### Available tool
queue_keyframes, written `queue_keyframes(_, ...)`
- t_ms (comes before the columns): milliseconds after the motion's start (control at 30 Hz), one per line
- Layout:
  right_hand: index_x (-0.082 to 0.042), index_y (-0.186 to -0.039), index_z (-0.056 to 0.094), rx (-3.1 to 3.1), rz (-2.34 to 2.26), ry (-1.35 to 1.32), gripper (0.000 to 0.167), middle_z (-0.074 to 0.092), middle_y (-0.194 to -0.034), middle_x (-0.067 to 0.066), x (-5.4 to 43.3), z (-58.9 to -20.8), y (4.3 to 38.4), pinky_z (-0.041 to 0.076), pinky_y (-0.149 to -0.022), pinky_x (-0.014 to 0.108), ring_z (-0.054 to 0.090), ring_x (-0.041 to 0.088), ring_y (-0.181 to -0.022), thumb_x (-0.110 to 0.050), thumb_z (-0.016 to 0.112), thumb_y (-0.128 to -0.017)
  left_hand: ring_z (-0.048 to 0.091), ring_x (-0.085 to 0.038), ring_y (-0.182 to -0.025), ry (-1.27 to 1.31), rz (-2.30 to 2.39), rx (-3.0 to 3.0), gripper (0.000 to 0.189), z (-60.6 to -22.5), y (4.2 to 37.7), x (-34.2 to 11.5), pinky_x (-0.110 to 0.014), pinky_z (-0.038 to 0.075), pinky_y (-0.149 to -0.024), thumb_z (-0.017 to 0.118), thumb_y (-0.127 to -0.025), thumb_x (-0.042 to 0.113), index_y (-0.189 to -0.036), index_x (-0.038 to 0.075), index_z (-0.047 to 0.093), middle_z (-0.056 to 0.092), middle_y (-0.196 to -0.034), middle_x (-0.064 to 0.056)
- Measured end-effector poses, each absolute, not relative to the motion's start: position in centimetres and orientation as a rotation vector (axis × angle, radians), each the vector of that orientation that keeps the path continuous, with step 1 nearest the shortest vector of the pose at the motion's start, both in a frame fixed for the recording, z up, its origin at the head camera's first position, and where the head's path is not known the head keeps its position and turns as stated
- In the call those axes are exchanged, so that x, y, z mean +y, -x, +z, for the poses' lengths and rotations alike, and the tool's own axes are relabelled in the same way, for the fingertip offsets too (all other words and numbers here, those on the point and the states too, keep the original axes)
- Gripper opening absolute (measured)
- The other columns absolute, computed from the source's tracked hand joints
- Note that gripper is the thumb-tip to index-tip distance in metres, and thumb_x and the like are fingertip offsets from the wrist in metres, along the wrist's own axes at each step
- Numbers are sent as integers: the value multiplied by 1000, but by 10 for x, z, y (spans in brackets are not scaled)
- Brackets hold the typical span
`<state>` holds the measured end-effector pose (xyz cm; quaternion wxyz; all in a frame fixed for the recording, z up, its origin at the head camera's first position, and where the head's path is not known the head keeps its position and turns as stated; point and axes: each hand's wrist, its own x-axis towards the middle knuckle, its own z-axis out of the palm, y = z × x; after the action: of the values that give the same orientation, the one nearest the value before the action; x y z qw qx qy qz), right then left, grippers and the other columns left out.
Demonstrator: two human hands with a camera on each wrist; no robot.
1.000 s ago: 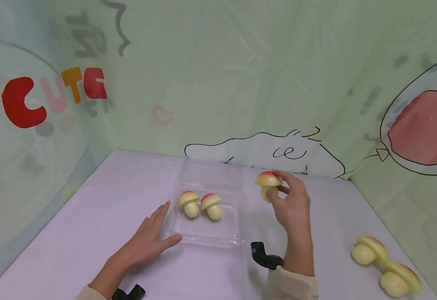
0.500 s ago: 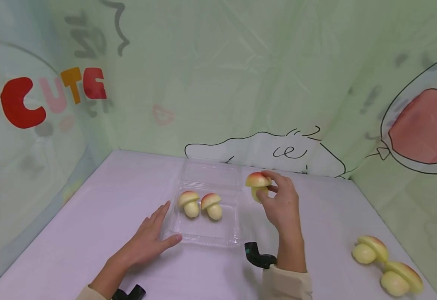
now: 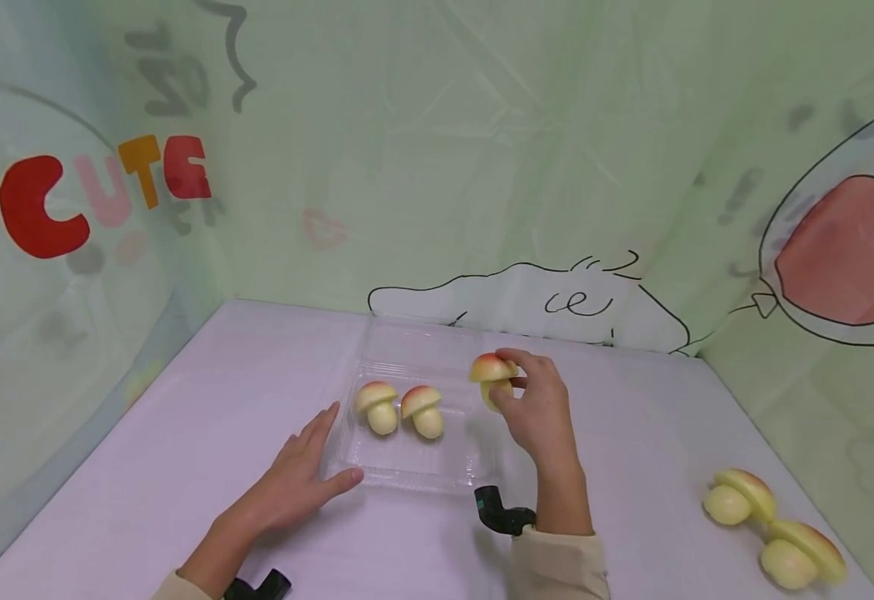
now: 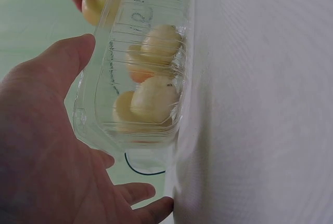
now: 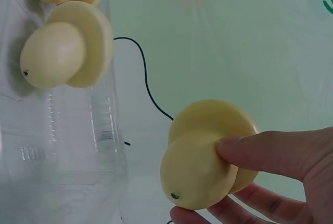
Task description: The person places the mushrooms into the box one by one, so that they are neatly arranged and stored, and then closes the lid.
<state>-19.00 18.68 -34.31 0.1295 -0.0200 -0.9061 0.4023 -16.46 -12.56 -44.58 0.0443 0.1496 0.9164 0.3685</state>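
Observation:
My right hand (image 3: 540, 408) pinches a toy mushroom (image 3: 491, 370) with a red-tinged cap and pale yellow stem, held at the right side of a clear plastic clamshell box (image 3: 422, 467). In the right wrist view, the thumb presses on the stem of this mushroom (image 5: 195, 169) while the other fingers curl behind. Two similar mushrooms, a left one (image 3: 378, 408) and a right one (image 3: 423, 412), lie side by side in the box's back half. With fingers spread, my left hand (image 3: 294, 479) rests at the box's left front corner. The left wrist view shows its thumb beside the clear wall (image 4: 104, 94).
Two more mushrooms, one nearer the back (image 3: 739, 498) and one nearer the front (image 3: 801, 556), lie on the table at the right. The box's open lid (image 3: 425, 346) lies toward the back wall. Printed green curtains (image 3: 437, 167) enclose the white table (image 3: 257, 367).
My right hand has carried its mushroom leftward and slightly down, from beyond the box's right side to its right edge. The left hand has stayed still.

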Motion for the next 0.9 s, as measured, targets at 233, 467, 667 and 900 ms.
queue_keyframes(233,-9,-138,64,-2670,1133,30,50,54,-137,22,178,-352,193,62,-84,46,65,43,-117,0,68,-90,16,-42,-159,-464,1126,2799,103,-447,165,-124,-64,6,-128,64,-94,62,-168,13,12,20,-171,-22)
queue_keyframes(467,-11,-137,66,-2700,1102,16,50,55,-138,21,168,-357,198,59,-84,48,63,41,-116,1,68,-88,18,-41,-159,-441,1111,2820,103,-447,165,-125,-64,7,-128,64,-94,62,-167,12,12,22,-170,-23)
queue_keyframes(667,-12,-134,68,-2730,1056,-9,49,58,-134,20,163,-362,200,56,-83,48,64,38,-112,0,70,-87,19,-44,-158,-438,1118,2818,103,-447,165,-125,-66,7,-127,65,-94,61,-167,11,13,22,-169,-25)
queue_keyframes(900,-12,-131,69,-2748,986,-9,48,60,-130,20,161,-369,202,52,-81,48,63,34,-103,0,72,-84,18,-43,-158,-444,1131,2808,103,-446,164,-126,-65,7,-127,65,-94,62,-167,13,13,22,-170,-23)
